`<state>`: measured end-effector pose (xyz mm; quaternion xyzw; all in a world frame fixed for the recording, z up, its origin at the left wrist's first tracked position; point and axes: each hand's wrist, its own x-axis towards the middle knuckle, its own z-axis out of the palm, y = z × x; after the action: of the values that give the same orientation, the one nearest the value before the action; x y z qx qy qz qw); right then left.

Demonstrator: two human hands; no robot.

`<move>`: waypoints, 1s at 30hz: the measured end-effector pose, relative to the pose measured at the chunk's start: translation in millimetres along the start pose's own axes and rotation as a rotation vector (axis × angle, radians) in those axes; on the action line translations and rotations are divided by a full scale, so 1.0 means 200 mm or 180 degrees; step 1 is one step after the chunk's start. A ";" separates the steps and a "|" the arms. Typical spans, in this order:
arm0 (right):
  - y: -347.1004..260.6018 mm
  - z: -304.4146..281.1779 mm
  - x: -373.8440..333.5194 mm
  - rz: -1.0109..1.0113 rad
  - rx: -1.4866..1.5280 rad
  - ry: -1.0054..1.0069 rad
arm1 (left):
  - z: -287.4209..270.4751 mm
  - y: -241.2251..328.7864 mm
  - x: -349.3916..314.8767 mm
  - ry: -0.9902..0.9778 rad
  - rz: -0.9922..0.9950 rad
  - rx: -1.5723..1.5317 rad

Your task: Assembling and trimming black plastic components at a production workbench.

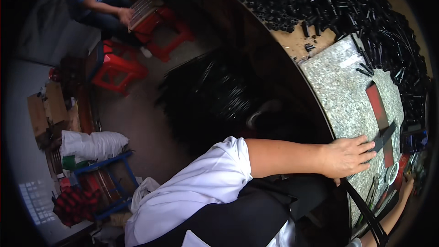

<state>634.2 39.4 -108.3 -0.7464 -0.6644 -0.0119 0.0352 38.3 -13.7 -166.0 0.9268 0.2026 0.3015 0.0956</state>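
My left hand lies flat on a speckled grey stone slab, fingers stretched and slightly spread. Its fingertips reach a dark flat strip, which crosses a long red and black bar on the slab. At the far right, my right hand reaches among small items and tools by the slab's edge. Its fingers are small and partly hidden, so I cannot make out what they hold. Between the hands lies a white ring, with several long thin tools beside it.
Short black tubes form a large heap on the table's far side. A dark bundle of long strips is on the floor. A seated person handles a tray by red plastic stools. A white sack lies left.
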 end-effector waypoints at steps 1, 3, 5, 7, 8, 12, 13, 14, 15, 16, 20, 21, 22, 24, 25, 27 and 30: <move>0.05 -0.01 -0.01 -0.0018 -0.0023 -0.0034 | 0.00 0.00 0.00 0.0037 0.0030 0.0047; 0.07 -0.04 -0.02 0.0111 0.0166 -0.0035 | 0.00 0.00 0.02 -0.0018 0.0015 0.0084; 0.12 -0.06 -0.03 0.0003 0.0051 -0.0084 | 0.00 0.00 0.03 -0.0035 0.0069 0.0227; 0.18 -0.06 -0.02 0.0025 -0.0157 -0.0171 | 0.01 -0.01 0.02 -0.0010 0.0066 0.0210; 0.21 -0.07 -0.01 0.0024 -0.0174 -0.0182 | 0.02 -0.02 0.02 0.0001 0.0081 0.0218; 0.12 -0.07 -0.01 -0.0047 -0.0281 -0.0282 | 0.02 -0.02 0.02 -0.0035 0.0065 0.0292; 0.06 -0.06 -0.02 -0.0204 -0.0367 -0.0143 | 0.02 -0.02 0.01 -0.0046 0.0043 0.0260; 0.06 -0.07 -0.02 -0.0198 -0.0380 -0.0130 | 0.02 -0.02 0.01 -0.0027 0.0051 0.0225; 0.07 -0.07 -0.02 -0.0185 -0.0281 -0.0111 | 0.01 -0.02 0.01 -0.0016 0.0067 0.0228; 0.07 -0.07 -0.03 -0.0170 -0.0178 -0.0087 | 0.00 -0.01 0.00 -0.0020 0.0058 0.0206; -0.11 -0.08 -0.10 -0.0238 -0.0420 0.0155 | 0.00 -0.01 -0.01 0.0153 0.0028 0.0041; -0.05 -0.09 -0.12 -0.0342 -0.0452 0.0382 | -0.02 -0.01 0.00 0.0238 0.0056 -0.0079; 0.01 -0.11 -0.14 -0.0429 -0.0504 0.0618 | -0.03 -0.01 0.01 0.0327 0.0081 -0.0162; -0.08 -0.16 -0.22 -0.0087 -0.0444 0.0356 | -0.04 -0.01 0.05 0.0348 0.0142 -0.0579; -0.23 -0.13 -0.25 0.0071 -0.0415 0.0652 | -0.04 -0.02 0.07 0.0190 0.0092 -0.0614; -0.46 -0.10 -0.25 0.0582 0.0131 0.0586 | -0.06 -0.03 0.06 -0.0110 -0.0008 -0.0619; -0.82 -0.14 -0.26 0.0119 -0.0403 0.0938 | -0.13 -0.02 0.06 -0.0640 -0.0075 -0.0080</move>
<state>467.1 4.0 -77.8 -0.7496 -0.6359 -0.1625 0.0854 29.9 -3.1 -141.1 0.9486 0.1990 0.2084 0.1306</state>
